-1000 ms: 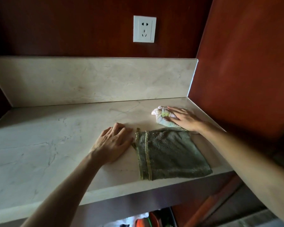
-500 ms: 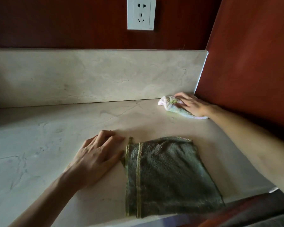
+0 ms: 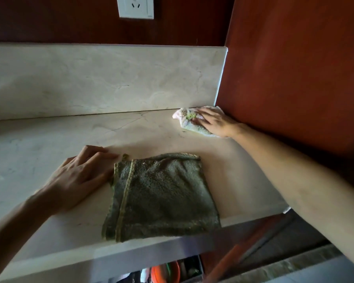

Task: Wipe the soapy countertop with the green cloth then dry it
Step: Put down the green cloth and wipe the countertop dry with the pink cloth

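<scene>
The right hand (image 3: 213, 122) lies flat, fingers spread and pressing down on a small bunched pale cloth with green patches (image 3: 189, 122) in the far right corner of the bench (image 3: 49, 139), where the marble backsplash (image 3: 102, 78) meets the red side panel (image 3: 294, 68); the hand covers the cloth rather than closing round it, so this is a press, not a pinch. The left hand (image 3: 80, 176) rests palm down on the bench nearer the front, fingers loosely extended and holding nothing, with its fingertips touching or just beside the left edge of a folded green towel (image 3: 161, 195) that lies flat near the front edge. Whether the task's green cloth is the wad under the right hand or this towel cannot be told for certain; by the look of it the wad does the wiping and the towel waits for drying. Both should be light, soft and limp, with no stiffness to push against: the wad will slide wherever the palm drives it, and if it is wet it may glide easily over the smooth stone and slip out from under the hand in the tight corner. The towel looks thick and looped, likely to drag on a damp surface. It is best taken by pinching the hemmed left edge or pressing a flat palm on its middle.
</scene>
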